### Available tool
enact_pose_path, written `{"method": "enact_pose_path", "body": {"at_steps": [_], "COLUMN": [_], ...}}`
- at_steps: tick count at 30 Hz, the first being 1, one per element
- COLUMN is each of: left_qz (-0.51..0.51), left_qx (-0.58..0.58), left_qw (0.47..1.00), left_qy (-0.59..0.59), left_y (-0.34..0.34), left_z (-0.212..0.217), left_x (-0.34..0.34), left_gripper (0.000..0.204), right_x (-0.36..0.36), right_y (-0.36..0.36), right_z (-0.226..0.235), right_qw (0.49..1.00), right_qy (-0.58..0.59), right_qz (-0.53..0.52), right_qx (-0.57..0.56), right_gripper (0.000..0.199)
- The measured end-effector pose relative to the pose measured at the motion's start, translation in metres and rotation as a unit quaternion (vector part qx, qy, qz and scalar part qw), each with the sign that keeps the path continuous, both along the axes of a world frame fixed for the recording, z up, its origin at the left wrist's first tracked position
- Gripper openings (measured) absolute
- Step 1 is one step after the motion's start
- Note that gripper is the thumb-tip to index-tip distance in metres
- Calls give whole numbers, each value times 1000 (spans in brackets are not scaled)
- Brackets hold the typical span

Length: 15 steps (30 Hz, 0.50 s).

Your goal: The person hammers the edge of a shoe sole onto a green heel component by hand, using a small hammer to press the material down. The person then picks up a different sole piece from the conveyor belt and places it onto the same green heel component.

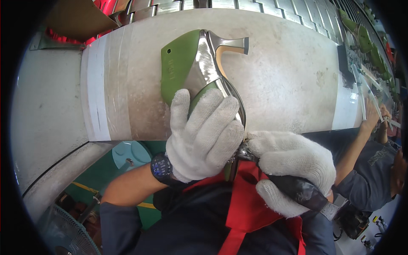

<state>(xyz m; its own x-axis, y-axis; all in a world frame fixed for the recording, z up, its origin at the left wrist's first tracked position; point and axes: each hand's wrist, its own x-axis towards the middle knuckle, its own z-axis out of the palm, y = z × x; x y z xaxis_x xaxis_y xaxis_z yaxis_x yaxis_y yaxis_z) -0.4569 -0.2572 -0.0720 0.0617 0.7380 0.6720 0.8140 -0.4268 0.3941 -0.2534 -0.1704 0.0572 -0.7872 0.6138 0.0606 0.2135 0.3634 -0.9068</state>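
A silver high-heeled shoe (207, 61) lies on its side on a green shoe last (180, 63), its heel pointing to the far right. My left hand (203, 136), in a white knit glove, is closed over the front part of the shoe with the fingers laid across it. In my gloved right hand (299, 163) is a tool with a dark, wrapped handle (295, 191). Its metal head (246, 152) meets the toe end, just right of my left hand. My fingers and palm partly hide the toe and the tool's head, so its exact kind does not show.
Under the shoe is a pale, worn work surface (297, 85) with taped ends. Metal conveyor slats (229, 4) run along its far side. More green lasts (364, 40) stand at the far right, near a co-worker's bare hand (372, 114). A light blue stool (131, 154) and a fan (70, 233) are lower left.
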Motion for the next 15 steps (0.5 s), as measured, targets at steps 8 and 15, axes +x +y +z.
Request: {"method": "enact_pose_path", "body": {"at_steps": [8,15], "left_qz": [7,10], "left_qx": [20,23], "left_qw": [1000,1000], "left_qy": [-14,7], "left_y": [0,3], "left_z": [-2,3], "left_x": [1,-1], "left_gripper": [59,60], "right_x": [-4,-2], "right_y": [-22,-41], "right_z": [-6,-10], "right_qw": [996,985], "right_qy": [30,105], "right_qz": [-46,-122], "right_qx": [70,-53], "right_gripper": [30,29]}}
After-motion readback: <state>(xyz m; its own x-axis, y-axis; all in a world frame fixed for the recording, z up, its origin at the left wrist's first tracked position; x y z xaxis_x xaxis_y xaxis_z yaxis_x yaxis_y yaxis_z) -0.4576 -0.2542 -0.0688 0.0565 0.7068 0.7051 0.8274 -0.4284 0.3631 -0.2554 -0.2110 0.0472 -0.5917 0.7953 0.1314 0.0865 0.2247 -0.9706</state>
